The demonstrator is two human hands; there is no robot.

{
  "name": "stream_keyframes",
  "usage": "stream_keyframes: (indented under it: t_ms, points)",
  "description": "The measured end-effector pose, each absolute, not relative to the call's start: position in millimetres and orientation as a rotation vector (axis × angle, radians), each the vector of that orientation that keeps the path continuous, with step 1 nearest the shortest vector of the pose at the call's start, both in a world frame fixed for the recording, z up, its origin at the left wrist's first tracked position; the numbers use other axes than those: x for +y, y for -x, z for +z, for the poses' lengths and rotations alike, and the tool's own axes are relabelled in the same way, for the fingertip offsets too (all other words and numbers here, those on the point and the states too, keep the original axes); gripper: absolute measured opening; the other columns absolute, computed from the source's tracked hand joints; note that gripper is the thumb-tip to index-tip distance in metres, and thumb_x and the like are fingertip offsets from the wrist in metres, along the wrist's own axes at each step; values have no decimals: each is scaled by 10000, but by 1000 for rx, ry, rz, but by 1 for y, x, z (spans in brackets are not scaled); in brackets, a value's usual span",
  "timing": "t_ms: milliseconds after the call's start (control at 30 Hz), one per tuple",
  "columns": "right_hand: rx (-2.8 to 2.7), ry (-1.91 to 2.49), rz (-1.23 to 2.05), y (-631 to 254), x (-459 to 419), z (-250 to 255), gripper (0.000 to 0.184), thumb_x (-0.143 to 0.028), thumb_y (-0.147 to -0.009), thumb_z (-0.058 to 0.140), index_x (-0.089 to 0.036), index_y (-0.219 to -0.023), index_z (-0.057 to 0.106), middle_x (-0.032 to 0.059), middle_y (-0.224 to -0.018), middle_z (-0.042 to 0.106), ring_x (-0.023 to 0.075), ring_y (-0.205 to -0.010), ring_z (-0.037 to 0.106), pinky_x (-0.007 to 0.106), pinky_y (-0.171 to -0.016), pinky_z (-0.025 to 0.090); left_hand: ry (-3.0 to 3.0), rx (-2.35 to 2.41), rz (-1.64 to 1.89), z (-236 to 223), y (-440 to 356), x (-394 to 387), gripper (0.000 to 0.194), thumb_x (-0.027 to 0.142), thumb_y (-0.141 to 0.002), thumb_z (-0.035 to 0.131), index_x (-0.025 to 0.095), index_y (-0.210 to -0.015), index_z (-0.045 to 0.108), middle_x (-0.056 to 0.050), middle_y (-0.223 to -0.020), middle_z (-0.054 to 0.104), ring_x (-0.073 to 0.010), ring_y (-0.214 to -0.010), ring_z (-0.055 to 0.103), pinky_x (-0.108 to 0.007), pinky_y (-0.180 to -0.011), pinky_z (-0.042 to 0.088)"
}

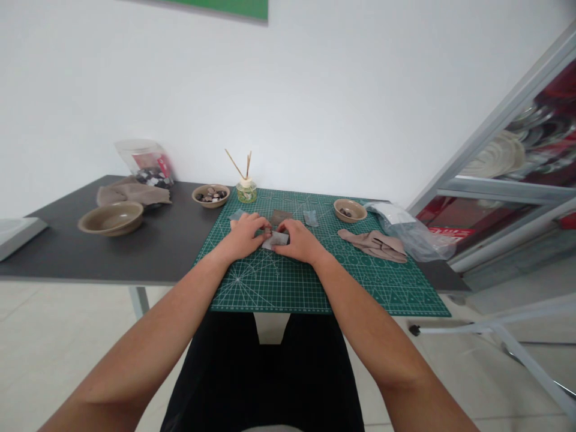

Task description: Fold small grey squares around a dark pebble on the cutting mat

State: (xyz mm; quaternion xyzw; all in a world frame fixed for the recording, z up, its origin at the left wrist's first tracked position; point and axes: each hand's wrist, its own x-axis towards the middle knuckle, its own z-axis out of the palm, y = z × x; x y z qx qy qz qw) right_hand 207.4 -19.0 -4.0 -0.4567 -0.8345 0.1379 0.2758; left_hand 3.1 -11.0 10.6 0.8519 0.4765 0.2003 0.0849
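Observation:
Both of my hands rest on a green cutting mat [324, 288] on a dark table. My left hand [245, 235] and my right hand [299, 241] meet over a small grey cloth pouch [278, 240] and pinch it between their fingers. Just beyond the hands lie a brown pouch [281, 216], a grey-blue pouch [310, 218] and another pale one [236, 214], part hidden by my left hand.
Two small bowls of pebbles [211, 195] [350, 210], a reed diffuser [246, 189], a beige cloth [373, 243] and a plastic bag [405, 231] ring the mat. At left are an empty bowl [111, 217], a folded cloth [130, 193], a bag of stones [148, 162].

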Motion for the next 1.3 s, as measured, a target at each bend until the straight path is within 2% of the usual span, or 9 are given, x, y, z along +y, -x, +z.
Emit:
stream_keyframes:
  t_ms: [133, 267, 333, 433, 600, 733, 1000, 1300]
  points:
    - [-2067, 1172, 538, -206, -20, -1, 203, -214, -756, 681, -201, -914, 556, -2, -875, 635, 150, -788, 574, 286, -755, 436, -2320, 1508, 973, 15, -2, -11, 188, 359, -873, 531, 209, -964, 598, -48, -959, 649, -225, -956, 555, -382, -851, 401]
    - [-1926, 1122, 598, -205, -18, -1, 185, -238, -809, 646, -210, -976, 573, 3, -917, 671, 142, -798, 607, 273, -744, 444, -2077, 1512, 1204, 17, 0, -10, 165, 351, -817, 594, 202, -886, 580, -11, -827, 639, -171, -800, 574, -307, -764, 453]
    - [-1999, 1144, 589, -205, -18, -1, 195, -236, -793, 672, -203, -975, 609, 5, -907, 683, 148, -800, 611, 274, -742, 435, -2037, 1496, 1208, 17, 0, -10, 176, 350, -788, 629, 203, -874, 582, 0, -800, 640, -161, -775, 576, -287, -739, 461]
    - [-2103, 1166, 549, -205, -18, -1, 118, -220, -804, 676, -191, -917, 666, 8, -876, 697, 147, -792, 608, 270, -740, 417, -2045, 1458, 1165, 16, 0, -10, 206, 349, -766, 649, 205, -901, 590, 2, -807, 651, -158, -773, 585, -283, -745, 472]
    - [-2034, 1182, 483, -204, -18, 1, 81, -242, -837, 667, -193, -898, 687, 7, -857, 692, 132, -750, 589, 255, -711, 417, -2086, 1437, 1154, 15, -1, -9, 183, 321, -776, 607, 207, -919, 611, 5, -813, 649, -156, -775, 589, -286, -774, 476]
    - [-2114, 1175, 408, -202, -18, 2, 77, -209, -836, 667, -185, -895, 711, 28, -871, 703, 148, -807, 599, 270, -765, 419, -2106, 1462, 1128, 15, -1, -10, 210, 315, -796, 565, 200, -946, 655, 2, -784, 639, -160, -754, 578, -285, -752, 462]
    - [-2127, 1235, 398, -201, -21, 2, 77, -204, -834, 641, -191, -881, 701, 13, -826, 687, 145, -749, 584, 261, -724, 393, -2040, 1528, 1144, 16, -1, -10, 159, 283, -789, 556, 198, -889, 646, 23, -695, 595, -145, -672, 536, -271, -672, 418]
    - [-1789, 1362, 412, -202, -21, -1, 143, -301, -829, 619, -207, -935, 644, -27, -738, 627, 128, -641, 531, 246, -651, 372, -2073, 1520, 1107, 11, -2, -5, 95, 267, -800, 549, 207, -836, 614, 28, -685, 581, -148, -659, 527, -280, -650, 388]
